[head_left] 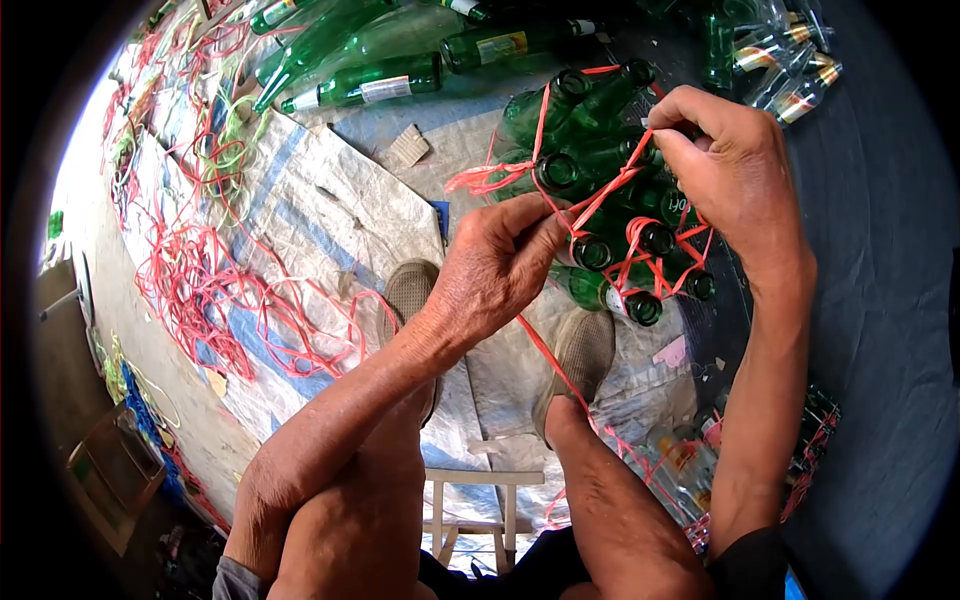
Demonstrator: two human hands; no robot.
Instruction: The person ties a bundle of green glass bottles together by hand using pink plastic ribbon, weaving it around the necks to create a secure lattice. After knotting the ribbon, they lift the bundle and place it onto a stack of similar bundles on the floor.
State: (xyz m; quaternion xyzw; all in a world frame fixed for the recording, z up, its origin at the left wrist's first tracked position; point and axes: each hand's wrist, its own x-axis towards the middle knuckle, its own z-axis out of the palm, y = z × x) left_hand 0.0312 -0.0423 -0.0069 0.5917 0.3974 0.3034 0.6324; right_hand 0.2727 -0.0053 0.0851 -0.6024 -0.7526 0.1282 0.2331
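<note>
Red cord: a flat strand [628, 173] stretched between the two hands, slanting over the necks of the bottles and crossing itself partway.
Green bottles: a tight cluster [605, 155] with mouths turned up toward the camera, red cord looped around several necks and a knot with loose ends at the near-left side.
Left hand: beside the cluster [490, 260], thumb and index finger closed together on the cord near one bottle's mouth.
Right hand: on the cluster's far side [732, 155], thumb and index pinched on the cord's upper end, above the glass.
Ground: white woven sheeting with blue stripes [300, 190], creased; a cardboard scrap [409, 146] lies on it.
Feet: two mesh shoes [585, 350] on the sheeting, just below the cluster.
Stool: a wooden frame [485, 477] between the legs.
Left side: a loose red cord tangle [195, 290].
Top: more green bottles lying on their sides [385, 88].
Right: clear bottles [785, 60] near a dark surface [880, 250].
</note>
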